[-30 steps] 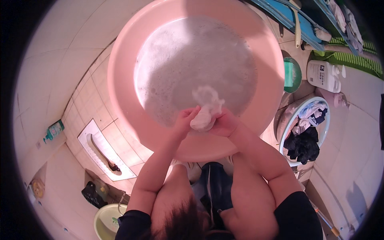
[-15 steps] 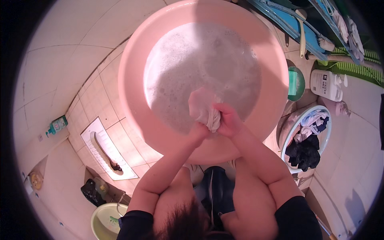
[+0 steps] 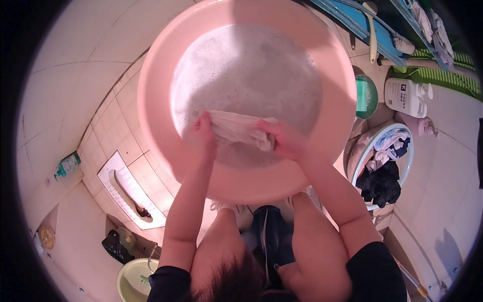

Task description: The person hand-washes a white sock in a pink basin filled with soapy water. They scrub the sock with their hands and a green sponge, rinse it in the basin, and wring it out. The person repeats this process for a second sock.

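Note:
A wet white cloth (image 3: 236, 128) is stretched between my two hands over the large pink basin (image 3: 157, 95). My left hand (image 3: 204, 136) grips its left end, and my right hand (image 3: 284, 141) is closed round the bunched right end. What kind of garment it is, I cannot tell. Beneath it lies cloudy, sudsy water (image 3: 246, 70) with foam on the surface. The cloth's lower edge hangs close to the water; whether it touches, I cannot tell.
Right of the basin stand a green bowl (image 3: 371, 98), a white pump jug (image 3: 405, 96) and a tub (image 3: 408, 173) of dark and light clothes. A squat toilet (image 3: 132, 189) is set in the floor at left. A pale green basin (image 3: 132, 279) sits lower left.
My hands have moved apart, the left one going left and upward. The cloth, bunched before, is now spread sideways between them. The whole view has shifted slightly.

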Demonstrator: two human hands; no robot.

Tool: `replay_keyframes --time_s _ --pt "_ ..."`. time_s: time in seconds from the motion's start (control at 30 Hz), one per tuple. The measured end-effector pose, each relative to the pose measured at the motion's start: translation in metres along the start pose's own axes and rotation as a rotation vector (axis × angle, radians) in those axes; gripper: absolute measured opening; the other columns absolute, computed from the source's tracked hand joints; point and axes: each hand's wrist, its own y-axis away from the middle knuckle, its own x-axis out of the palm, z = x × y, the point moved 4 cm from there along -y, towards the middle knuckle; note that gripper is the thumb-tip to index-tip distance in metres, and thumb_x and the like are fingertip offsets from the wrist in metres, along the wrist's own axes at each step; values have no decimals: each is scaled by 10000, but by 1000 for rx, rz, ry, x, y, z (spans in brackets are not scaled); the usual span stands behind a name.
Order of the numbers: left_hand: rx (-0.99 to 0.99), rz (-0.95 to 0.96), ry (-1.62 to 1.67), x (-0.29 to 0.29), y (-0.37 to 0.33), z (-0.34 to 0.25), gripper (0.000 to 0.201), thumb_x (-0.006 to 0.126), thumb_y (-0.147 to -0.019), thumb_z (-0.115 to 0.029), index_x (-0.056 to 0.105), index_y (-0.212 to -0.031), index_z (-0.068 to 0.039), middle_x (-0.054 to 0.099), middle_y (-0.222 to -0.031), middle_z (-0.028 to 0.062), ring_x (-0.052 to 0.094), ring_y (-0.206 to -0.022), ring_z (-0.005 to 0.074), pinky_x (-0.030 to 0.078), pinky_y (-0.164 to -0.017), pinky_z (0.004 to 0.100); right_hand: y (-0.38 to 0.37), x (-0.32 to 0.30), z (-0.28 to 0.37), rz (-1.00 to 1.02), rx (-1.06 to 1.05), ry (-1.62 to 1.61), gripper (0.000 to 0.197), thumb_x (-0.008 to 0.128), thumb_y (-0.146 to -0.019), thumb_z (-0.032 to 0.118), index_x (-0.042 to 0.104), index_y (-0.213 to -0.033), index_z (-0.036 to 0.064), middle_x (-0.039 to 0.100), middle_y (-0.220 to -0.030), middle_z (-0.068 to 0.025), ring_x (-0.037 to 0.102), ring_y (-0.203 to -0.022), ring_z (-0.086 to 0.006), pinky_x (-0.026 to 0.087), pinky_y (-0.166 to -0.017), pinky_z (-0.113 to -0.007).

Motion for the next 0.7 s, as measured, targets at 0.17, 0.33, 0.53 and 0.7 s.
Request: replay_keyframes --time_s 0.17,0.33,0.53,0.7 --pt "131 62 192 -20 -8 -24 300 461 -900 -299 581 -902 -24 582 -803 33 538 -726 96 456 -641 236 19 -66 29 -444 15 133 223 579 -821 201 569 -956 23 579 -847 -45 541 -748 -96 448 -613 -242" --pt "20 168 225 15 41 -55 279 462 -902 -277 571 -953 -25 589 -867 42 556 -787 110 471 -686 249 17 -70 46 -649 -179 470 278 604 -793 245 555 -981 47 562 -810 -23 519 -701 -95 424 -579 -240" --pt "-185 349 376 46 65 -58 264 465 -901 -262 540 -1001 -30 582 -927 53 563 -831 126 480 -703 259 -39 -22 -2 -385 -193 160 508 498 -840 451 462 -1182 78 515 -1115 -48 518 -951 -153 434 -783 -292" --pt "-191 336 403 35 30 -40 252 476 -897 -253 529 -997 -28 575 -922 52 556 -832 128 473 -700 251 -35 -22 2 -17 98 46 498 538 -826 423 473 -1183 83 507 -1158 -77 513 -1009 -167 426 -822 -310"
